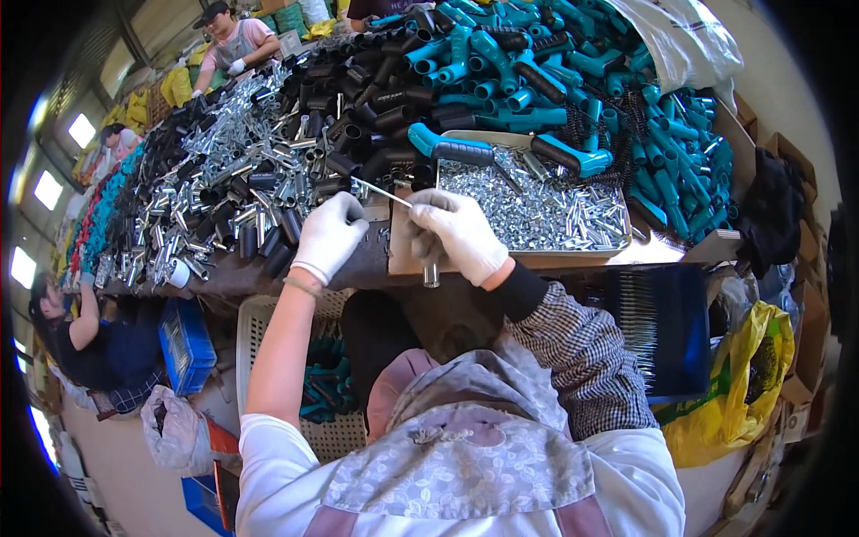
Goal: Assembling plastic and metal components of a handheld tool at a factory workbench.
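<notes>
A thin silvery metal rod [383,191] slants up to the left from my gloved right hand [461,234], whose thumb and fingers are pinched on its lower end. Just below those fingers a short shiny metal tube [431,274] points down at the table edge; whether the hand holds it too is hidden. My left hand [329,237], also in a white glove, is closed, its fingertips curled together beneath the rod's far end. Anything inside them is too small to tell. Both hands are over the front edge of the table, apart from each other.
A metal tray [573,256] of small metal parts lies beyond my right hand. Teal-and-black handles [514,63], black tubes [389,98] and metal sleeves [291,188] are heaped behind. Below stands a white crate [258,331] with teal parts. Several people work at the left.
</notes>
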`<move>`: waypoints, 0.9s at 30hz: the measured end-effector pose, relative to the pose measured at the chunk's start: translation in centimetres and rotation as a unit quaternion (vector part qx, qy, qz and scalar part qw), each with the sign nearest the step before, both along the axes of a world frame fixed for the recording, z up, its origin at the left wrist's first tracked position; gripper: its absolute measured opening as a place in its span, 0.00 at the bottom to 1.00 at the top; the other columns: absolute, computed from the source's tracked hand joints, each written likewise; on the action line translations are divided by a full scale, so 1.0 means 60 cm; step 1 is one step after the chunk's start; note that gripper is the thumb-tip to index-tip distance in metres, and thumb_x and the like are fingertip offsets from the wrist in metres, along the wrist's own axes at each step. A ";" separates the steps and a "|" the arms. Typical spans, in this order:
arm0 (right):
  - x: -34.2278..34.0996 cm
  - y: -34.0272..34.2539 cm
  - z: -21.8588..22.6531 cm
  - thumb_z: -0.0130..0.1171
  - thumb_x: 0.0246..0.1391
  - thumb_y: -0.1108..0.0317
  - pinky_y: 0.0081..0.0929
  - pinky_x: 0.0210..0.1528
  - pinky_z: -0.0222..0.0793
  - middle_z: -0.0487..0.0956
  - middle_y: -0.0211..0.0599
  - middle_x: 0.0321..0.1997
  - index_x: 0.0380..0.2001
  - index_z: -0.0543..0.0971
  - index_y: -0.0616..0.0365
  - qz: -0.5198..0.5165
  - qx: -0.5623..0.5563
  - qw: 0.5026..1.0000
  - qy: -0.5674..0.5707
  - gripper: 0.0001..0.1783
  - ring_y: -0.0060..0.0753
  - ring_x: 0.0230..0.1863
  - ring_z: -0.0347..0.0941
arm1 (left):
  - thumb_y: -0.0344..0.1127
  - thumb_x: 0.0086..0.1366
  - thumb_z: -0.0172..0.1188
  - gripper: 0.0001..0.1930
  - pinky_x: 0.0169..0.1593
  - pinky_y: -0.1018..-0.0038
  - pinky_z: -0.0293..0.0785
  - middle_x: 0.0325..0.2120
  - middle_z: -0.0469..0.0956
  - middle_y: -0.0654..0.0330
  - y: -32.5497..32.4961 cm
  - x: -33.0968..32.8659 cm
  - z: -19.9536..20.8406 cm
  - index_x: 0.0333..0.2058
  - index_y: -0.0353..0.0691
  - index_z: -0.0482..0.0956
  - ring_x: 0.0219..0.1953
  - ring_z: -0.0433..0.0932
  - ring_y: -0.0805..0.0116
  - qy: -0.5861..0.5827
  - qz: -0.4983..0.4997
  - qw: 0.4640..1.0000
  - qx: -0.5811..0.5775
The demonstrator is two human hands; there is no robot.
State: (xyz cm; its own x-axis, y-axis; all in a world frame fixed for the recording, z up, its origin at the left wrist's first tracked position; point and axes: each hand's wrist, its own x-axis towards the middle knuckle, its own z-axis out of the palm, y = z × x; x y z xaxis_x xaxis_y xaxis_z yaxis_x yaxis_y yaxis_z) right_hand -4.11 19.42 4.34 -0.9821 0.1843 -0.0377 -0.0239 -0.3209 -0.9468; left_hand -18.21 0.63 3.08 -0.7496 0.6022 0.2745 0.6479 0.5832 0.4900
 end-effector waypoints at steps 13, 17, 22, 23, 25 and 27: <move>0.155 -0.028 -0.064 0.58 0.66 0.63 0.22 0.34 0.77 0.82 0.35 0.40 0.57 0.73 0.66 0.140 -0.129 0.981 -0.042 0.22 0.23 0.30 0.79 | 0.29 0.70 0.57 0.08 0.30 0.81 0.76 0.27 0.80 0.62 -0.018 0.229 0.012 0.40 0.31 0.82 0.27 0.78 0.78 -0.329 -0.016 0.891 0.312; 0.177 -0.024 -0.069 0.58 0.65 0.69 0.22 0.39 0.78 0.82 0.38 0.43 0.63 0.70 0.66 0.139 -0.144 0.979 -0.049 0.25 0.25 0.33 0.80 | 0.36 0.72 0.57 0.12 0.26 0.81 0.73 0.26 0.80 0.60 -0.016 0.246 -0.010 0.37 0.31 0.81 0.24 0.77 0.77 -0.343 -0.013 0.879 0.332; 0.190 -0.025 -0.068 0.59 0.65 0.68 0.25 0.38 0.79 0.83 0.39 0.41 0.59 0.73 0.67 0.100 -0.087 0.989 -0.065 0.22 0.26 0.34 0.81 | 0.32 0.71 0.57 0.10 0.29 0.80 0.74 0.25 0.80 0.61 -0.016 0.259 -0.017 0.38 0.29 0.82 0.25 0.77 0.77 -0.362 0.000 0.858 0.364; 0.190 -0.025 -0.071 0.59 0.65 0.68 0.25 0.38 0.79 0.83 0.39 0.41 0.59 0.73 0.67 0.099 -0.087 0.989 -0.065 0.22 0.26 0.34 0.81 | 0.33 0.71 0.58 0.10 0.29 0.80 0.74 0.25 0.80 0.61 -0.016 0.262 -0.019 0.38 0.29 0.82 0.25 0.77 0.77 -0.366 -0.002 0.853 0.371; 0.187 -0.024 -0.084 0.61 0.64 0.65 0.26 0.37 0.79 0.83 0.38 0.39 0.53 0.76 0.66 0.097 -0.094 0.989 -0.066 0.19 0.26 0.33 0.80 | 0.34 0.71 0.59 0.11 0.29 0.80 0.74 0.26 0.80 0.60 -0.016 0.269 -0.022 0.38 0.29 0.82 0.25 0.77 0.77 -0.354 -0.008 0.858 0.373; 0.184 -0.020 -0.095 0.62 0.64 0.64 0.25 0.35 0.77 0.82 0.37 0.37 0.51 0.77 0.66 0.106 -0.116 0.985 -0.068 0.18 0.26 0.32 0.79 | 0.36 0.70 0.63 0.13 0.30 0.80 0.75 0.28 0.81 0.59 -0.021 0.273 -0.025 0.39 0.28 0.82 0.26 0.78 0.77 -0.341 -0.029 0.861 0.376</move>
